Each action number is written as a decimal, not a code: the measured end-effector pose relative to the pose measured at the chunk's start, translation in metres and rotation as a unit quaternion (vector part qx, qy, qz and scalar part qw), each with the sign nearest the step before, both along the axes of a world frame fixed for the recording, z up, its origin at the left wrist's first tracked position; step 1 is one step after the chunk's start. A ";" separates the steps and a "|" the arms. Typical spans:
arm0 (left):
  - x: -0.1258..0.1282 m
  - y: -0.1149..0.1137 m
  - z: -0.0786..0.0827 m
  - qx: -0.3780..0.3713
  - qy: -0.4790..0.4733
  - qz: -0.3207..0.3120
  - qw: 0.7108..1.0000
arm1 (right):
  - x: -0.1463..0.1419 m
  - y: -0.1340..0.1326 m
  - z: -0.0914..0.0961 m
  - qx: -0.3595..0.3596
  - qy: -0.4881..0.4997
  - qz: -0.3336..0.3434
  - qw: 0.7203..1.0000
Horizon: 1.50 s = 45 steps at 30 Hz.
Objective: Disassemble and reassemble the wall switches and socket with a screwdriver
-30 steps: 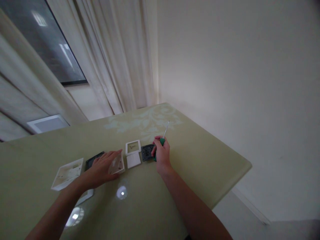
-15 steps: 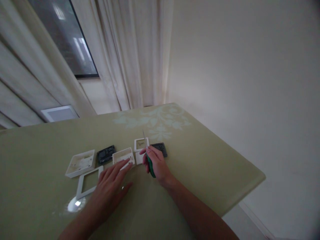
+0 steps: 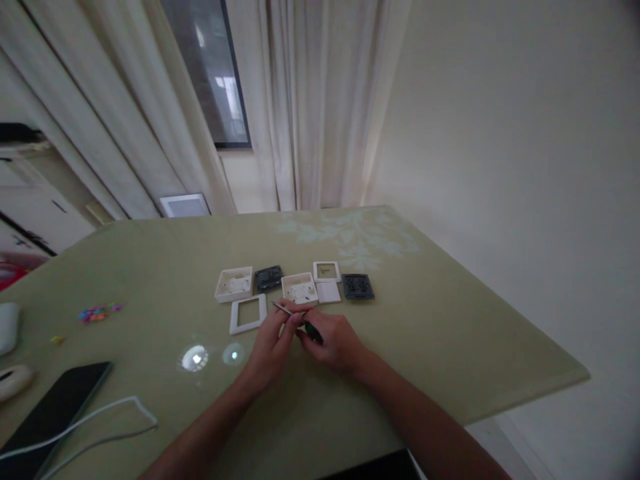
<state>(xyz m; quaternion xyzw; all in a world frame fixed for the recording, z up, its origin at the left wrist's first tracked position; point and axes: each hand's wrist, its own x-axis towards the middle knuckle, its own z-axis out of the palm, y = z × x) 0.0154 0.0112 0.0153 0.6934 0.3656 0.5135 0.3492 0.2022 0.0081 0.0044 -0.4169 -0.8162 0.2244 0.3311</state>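
Note:
A screwdriver with a green handle (image 3: 313, 332) and a thin metal shaft lies across both hands, its tip pointing left and away. My right hand (image 3: 339, 339) is closed around the handle. The fingers of my left hand (image 3: 274, 341) pinch the shaft near the handle. Just beyond the hands is a white open box (image 3: 300, 291), with a second white box (image 3: 234, 294) farther left. A white frame (image 3: 247, 327) lies by my left hand. Behind are a white square plate (image 3: 329, 292), a smaller white frame (image 3: 317, 273) around screws (image 3: 327, 271), and two dark plates (image 3: 269, 278) (image 3: 358, 286).
The pale green table (image 3: 430, 347) ends in an edge at the right, near a wall. To the left lie small colourful pieces (image 3: 95, 313), a dark phone (image 3: 55, 413), a white cable (image 3: 125, 400) and rounded white items (image 3: 7, 327). A dark object (image 3: 375, 469) shows at the bottom edge.
My left hand has left its spot over the white box and come together with my right hand on the screwdriver. The shaft has swung from pointing away to pointing left. The view has turned left.

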 end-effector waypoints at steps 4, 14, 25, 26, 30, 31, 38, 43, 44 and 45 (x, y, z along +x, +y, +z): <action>0.003 0.007 -0.003 -0.009 -0.030 0.028 0.999 | 0.003 0.009 -0.006 0.004 -0.014 -0.031 0.999; -0.003 0.018 -0.010 -0.059 -0.071 0.122 0.988 | 0.012 0.017 -0.007 0.001 -0.025 -0.073 0.997; 0.002 0.016 -0.014 -0.084 -0.046 0.063 0.993 | 0.014 0.017 -0.008 -0.002 -0.040 -0.052 0.998; 0.003 0.016 -0.015 -0.085 -0.042 0.052 0.994 | 0.014 0.017 -0.008 -0.002 -0.043 -0.050 0.998; 0.005 0.015 -0.019 -0.083 -0.026 0.029 0.996 | 0.015 0.017 -0.007 0.001 -0.049 -0.054 0.997; 0.005 0.015 -0.020 -0.084 -0.022 0.026 0.996 | 0.015 0.017 -0.007 0.001 -0.049 -0.058 0.997; 0.016 -0.002 -0.011 -0.077 0.032 -0.022 0.996 | 0.016 0.020 -0.008 -0.004 -0.041 -0.114 0.993; 0.033 -0.034 -0.015 0.051 0.158 -0.136 0.977 | 0.016 0.022 -0.011 -0.006 -0.039 -0.132 0.990; 0.038 -0.043 -0.023 0.118 0.213 -0.170 0.955 | 0.016 0.021 -0.011 -0.006 -0.039 -0.133 0.990; 0.045 -0.052 -0.033 0.181 0.265 -0.197 0.926 | 0.015 0.021 -0.011 -0.005 -0.040 -0.133 0.990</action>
